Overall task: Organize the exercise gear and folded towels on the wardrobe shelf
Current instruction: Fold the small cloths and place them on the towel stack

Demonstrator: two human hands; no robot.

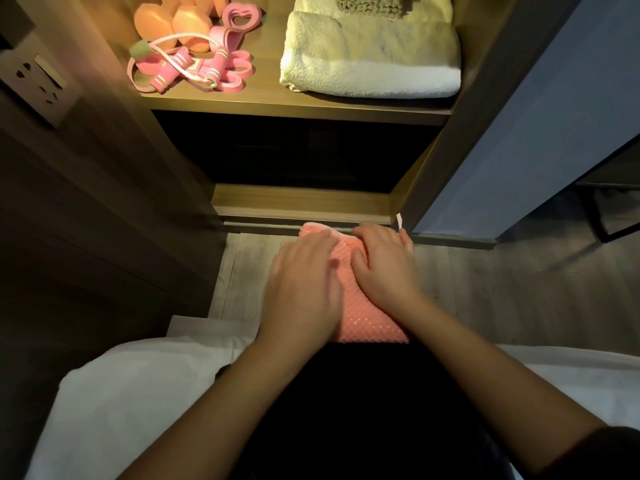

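Note:
A pink waffle-textured towel (pixel 372 329) lies folded on my lap, low in the middle of the view. My left hand (pixel 301 282) lies flat on its left half, fingers straight. My right hand (pixel 384 263) presses on its right half, fingers slightly bent. On the lit wardrobe shelf (pixel 277 102) above sit orange dumbbells (pixel 173 26), a pink jump rope (pixel 180 69), pink resistance bands (pixel 239 19), and a stack of folded white towels (pixel 370 53) at the right.
A dark compartment (pixel 294 150) opens below the shelf. The wardrobe door (pixel 536 116) stands open at the right. A wall socket (pixel 38 84) is at the left. White bedding (pixel 121 393) flanks my legs over a wood floor (pixel 502 289).

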